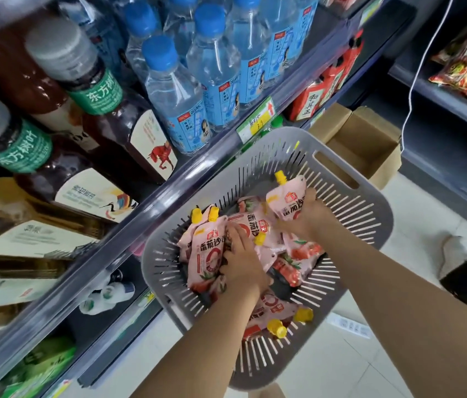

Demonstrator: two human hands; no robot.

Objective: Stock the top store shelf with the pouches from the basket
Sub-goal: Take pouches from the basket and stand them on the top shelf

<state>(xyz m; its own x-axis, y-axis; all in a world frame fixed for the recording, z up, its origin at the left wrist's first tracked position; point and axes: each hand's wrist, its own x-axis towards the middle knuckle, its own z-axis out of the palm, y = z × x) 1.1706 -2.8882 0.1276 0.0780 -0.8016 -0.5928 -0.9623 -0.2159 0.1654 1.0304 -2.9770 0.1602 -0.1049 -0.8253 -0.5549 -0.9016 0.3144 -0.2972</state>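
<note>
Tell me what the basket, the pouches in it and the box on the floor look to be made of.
Basket: grey moulded plastic, matte, judging by its slotted walls and cut-out handle.
Pouches: likely flexible plastic film, glossy and creased, with hard yellow screw caps; left hand and right hand each grip one.
Box: brown cardboard, dull, flaps open.

Grey slotted plastic basket [338, 214], walls striped with narrow slits. Pale pink spouted pouches [206, 254] inside, yellow-capped, printed with red rings, strawberry-red fruit and dark lettering (one small red-and-yellow badge near each top). Clear water bottles [169, 90] with blue caps and light-blue labels. Dark-brown tea bottles [106, 110], green neck bands, cream labels. Tan cardboard box [364, 145].
</note>
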